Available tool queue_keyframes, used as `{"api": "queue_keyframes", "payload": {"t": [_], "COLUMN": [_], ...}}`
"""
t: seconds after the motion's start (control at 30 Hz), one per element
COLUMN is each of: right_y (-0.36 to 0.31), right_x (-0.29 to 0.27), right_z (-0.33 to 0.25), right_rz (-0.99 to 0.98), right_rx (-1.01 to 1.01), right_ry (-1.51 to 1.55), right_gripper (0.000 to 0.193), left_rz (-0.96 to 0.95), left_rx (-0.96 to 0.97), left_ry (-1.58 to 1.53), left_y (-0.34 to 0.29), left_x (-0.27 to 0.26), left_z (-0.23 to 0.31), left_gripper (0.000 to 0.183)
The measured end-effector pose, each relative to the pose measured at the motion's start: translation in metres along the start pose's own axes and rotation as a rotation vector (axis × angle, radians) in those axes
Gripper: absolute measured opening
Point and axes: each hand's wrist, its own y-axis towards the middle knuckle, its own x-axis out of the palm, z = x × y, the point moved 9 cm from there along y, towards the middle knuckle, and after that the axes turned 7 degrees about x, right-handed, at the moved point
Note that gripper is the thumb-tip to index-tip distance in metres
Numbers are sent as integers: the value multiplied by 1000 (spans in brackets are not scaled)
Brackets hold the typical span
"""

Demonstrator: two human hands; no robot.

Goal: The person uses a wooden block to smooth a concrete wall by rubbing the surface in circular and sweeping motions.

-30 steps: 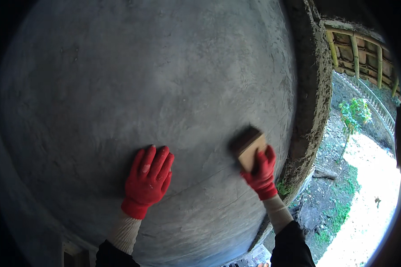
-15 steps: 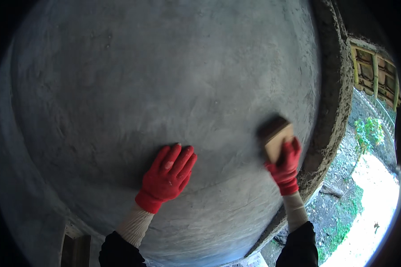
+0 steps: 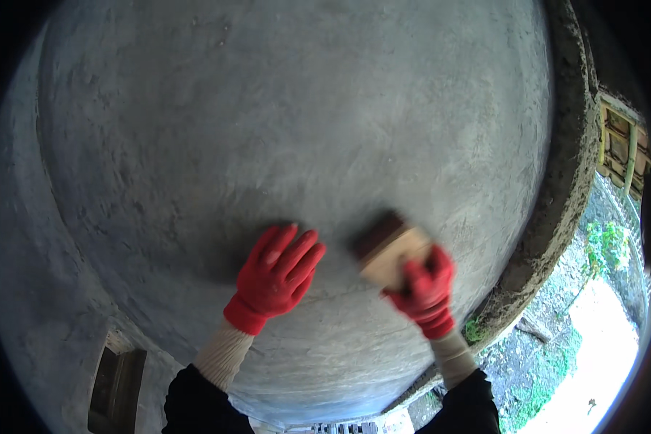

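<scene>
A grey plastered wall (image 3: 304, 130), smooth with faint streaks, fills most of the view. My left hand (image 3: 275, 278), in a red glove with pale smears, rests on it with fingers stretched out and holds nothing. To its right, my right hand (image 3: 427, 289), also red-gloved, grips a wooden block (image 3: 390, 264). The block has a pale tan back and a darker, brownish layer along its far side, which faces the wall. Motion blurs the block, and its underside is hidden.
A rough, unplastered edge (image 3: 557, 217) runs down the wall's right side. Beyond it lie sunlit ground with a green plant (image 3: 606, 246) and a tiled roof on poles (image 3: 622, 148). At lower left, a framed recess (image 3: 116, 387) is set into the grey surface.
My right hand has swept left and slightly down with the wooden block, closer to my left hand. My left hand stays nearly in place. The view has shifted a little.
</scene>
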Motion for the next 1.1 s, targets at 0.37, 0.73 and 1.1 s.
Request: {"api": "queue_keyframes", "payload": {"t": [0.37,0.73,1.1], "right_y": [65,-33,-44], "right_x": [-29,-91,61], "right_z": [10,162,-115], "right_rz": [339,663,-94], "right_rx": [155,1033,-1], "right_ry": [-208,124,35], "right_gripper": [79,64,73], "left_rz": [-9,23,-22], "left_rx": [-90,-351,-347], "left_ry": [111,270,277], "left_y": [-49,-105,-117], "left_x": [-7,-30,-31], "left_z": [-18,-44,-54], "left_gripper": [30,36,40]}}
